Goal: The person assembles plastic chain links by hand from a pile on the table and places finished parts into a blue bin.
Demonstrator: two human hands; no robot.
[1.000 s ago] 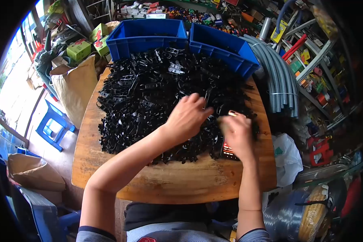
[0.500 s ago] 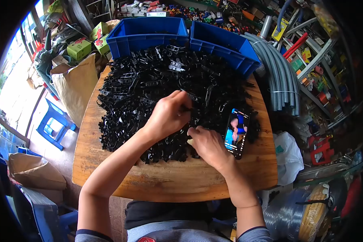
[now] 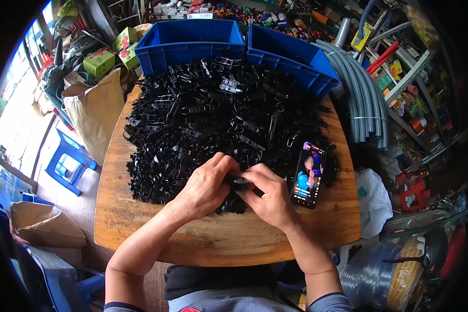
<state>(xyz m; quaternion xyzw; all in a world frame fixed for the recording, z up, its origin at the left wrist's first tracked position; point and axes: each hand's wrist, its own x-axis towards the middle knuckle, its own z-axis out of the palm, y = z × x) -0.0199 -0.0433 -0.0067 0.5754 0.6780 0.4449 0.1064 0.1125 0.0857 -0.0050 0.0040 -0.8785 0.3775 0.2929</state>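
A broad heap of small black plastic parts, some strap-like and some with slotted bodies, covers much of the wooden table. My left hand and my right hand meet over the heap's front edge. Between them is a small black plastic piece, pinched by the fingers of both hands. Fingers hide most of it, so its exact shape cannot be made out. Close to my right hand, a phone with a lit screen lies at the heap's right side.
Two blue plastic bins stand side by side at the table's far edge. Coils of grey corrugated pipe hang at the right. On the left are a brown sack and a blue stool. A white plastic bag sits beside the right edge.
My left hand has come down from the middle of the heap toward my right hand. Both hands now meet on the black piece. The picture on the phone screen differs.
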